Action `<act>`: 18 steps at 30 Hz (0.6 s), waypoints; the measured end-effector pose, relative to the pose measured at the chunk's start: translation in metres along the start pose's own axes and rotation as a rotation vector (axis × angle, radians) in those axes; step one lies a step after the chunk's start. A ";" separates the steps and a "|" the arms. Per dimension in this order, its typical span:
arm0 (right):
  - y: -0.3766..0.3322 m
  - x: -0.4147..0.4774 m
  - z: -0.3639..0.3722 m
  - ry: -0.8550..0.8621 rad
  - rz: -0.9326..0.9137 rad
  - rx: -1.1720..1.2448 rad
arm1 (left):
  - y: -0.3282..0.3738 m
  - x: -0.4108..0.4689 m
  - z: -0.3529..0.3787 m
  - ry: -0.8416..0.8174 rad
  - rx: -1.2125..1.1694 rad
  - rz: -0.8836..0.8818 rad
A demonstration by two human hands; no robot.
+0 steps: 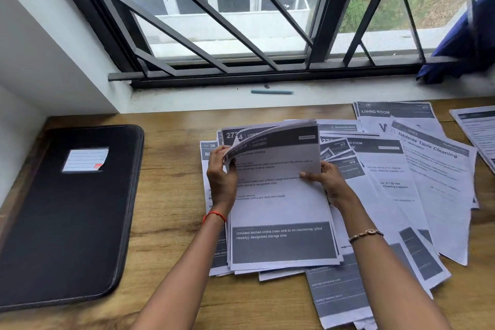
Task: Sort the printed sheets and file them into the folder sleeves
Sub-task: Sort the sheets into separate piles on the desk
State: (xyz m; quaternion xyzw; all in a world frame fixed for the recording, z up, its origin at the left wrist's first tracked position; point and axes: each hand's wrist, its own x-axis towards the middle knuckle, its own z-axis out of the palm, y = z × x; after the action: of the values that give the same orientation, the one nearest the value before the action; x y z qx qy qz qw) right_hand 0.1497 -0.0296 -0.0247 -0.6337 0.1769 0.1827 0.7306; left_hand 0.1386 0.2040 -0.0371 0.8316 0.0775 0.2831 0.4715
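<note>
A stack of printed sheets [278, 209] lies in front of me on the wooden desk [171, 195]; its top page is headed "kitchen cloths". My left hand [221, 177] pinches the stack's upper left corner and bends the top edges of several sheets upward. My right hand [325, 179] grips the stack's right edge, thumb on the top page. More printed sheets [417, 169] are fanned out loosely to the right, one titled "Bedside Table Cleaning". A closed black folder [67, 217] with a white label lies flat at the desk's left.
A window sill with a teal pen [272, 91] runs behind the desk, under a barred window. Blue cloth [466, 43] hangs at the right end of the sill. Another sheet pile [479, 128] reaches the right edge. A white wall corner stands at the far left.
</note>
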 end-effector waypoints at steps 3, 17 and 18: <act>0.000 0.000 0.000 0.002 0.002 -0.005 | 0.002 0.003 -0.001 -0.023 -0.043 -0.116; 0.001 0.000 -0.002 -0.011 0.001 0.003 | -0.008 0.009 -0.001 -0.089 -0.107 -0.186; 0.001 0.000 -0.002 -0.013 0.000 0.003 | -0.008 0.010 -0.001 -0.081 -0.105 -0.180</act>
State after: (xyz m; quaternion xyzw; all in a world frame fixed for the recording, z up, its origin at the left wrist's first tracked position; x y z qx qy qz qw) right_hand 0.1496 -0.0318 -0.0260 -0.6313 0.1725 0.1866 0.7327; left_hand 0.1469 0.2129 -0.0393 0.8062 0.1180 0.2095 0.5405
